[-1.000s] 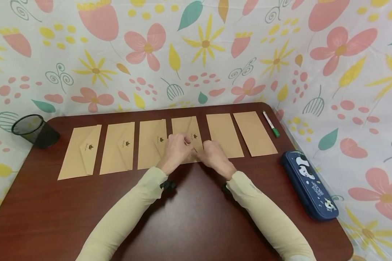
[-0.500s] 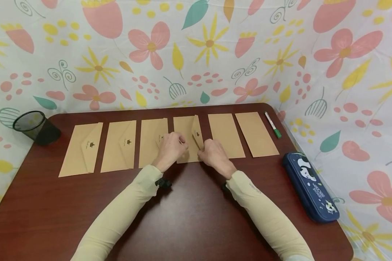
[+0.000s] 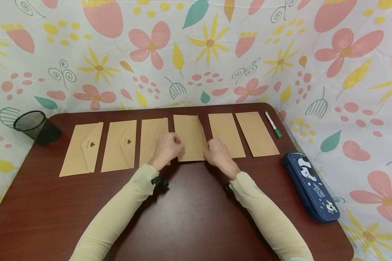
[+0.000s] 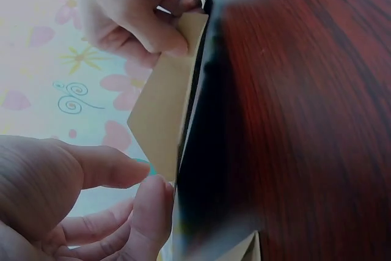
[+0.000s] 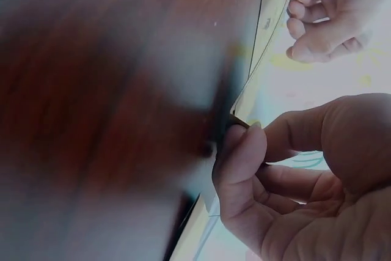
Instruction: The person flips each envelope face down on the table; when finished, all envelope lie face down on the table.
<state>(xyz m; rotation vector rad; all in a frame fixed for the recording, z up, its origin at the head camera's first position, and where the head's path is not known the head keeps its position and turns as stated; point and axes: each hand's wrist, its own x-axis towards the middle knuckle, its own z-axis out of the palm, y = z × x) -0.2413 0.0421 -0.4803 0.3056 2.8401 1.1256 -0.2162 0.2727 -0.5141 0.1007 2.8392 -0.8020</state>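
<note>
Kraft-paper envelopes lie in a row on the dark wooden table [image 3: 196,217]. My right hand [image 3: 219,154] pinches the fourth envelope [image 3: 187,139] from the left by its near right corner. This envelope's flap [image 4: 160,105] stands raised along the right side. My left hand [image 3: 166,148] hovers at the envelope's near left part, fingers loosely curled with nothing between them. It overlaps the third envelope [image 3: 148,139] in the head view. In the left wrist view, the left thumb and index finger are close together, right by the flap's end.
Two flap-side-up envelopes with crown prints, the first envelope [image 3: 80,150] and second envelope [image 3: 115,148], lie left. Two plain ones, the fifth envelope [image 3: 227,136] and sixth envelope [image 3: 256,134], lie right. A mesh pen holder [image 3: 40,128], green-capped marker [image 3: 273,124] and panda pencil case [image 3: 310,186] stand near the edges.
The fourth envelope's flap has lifted and swung over to the right, hiding its crown print. My left hand has drawn away leftward; my right hand, pinching the paper, has shifted slightly right.
</note>
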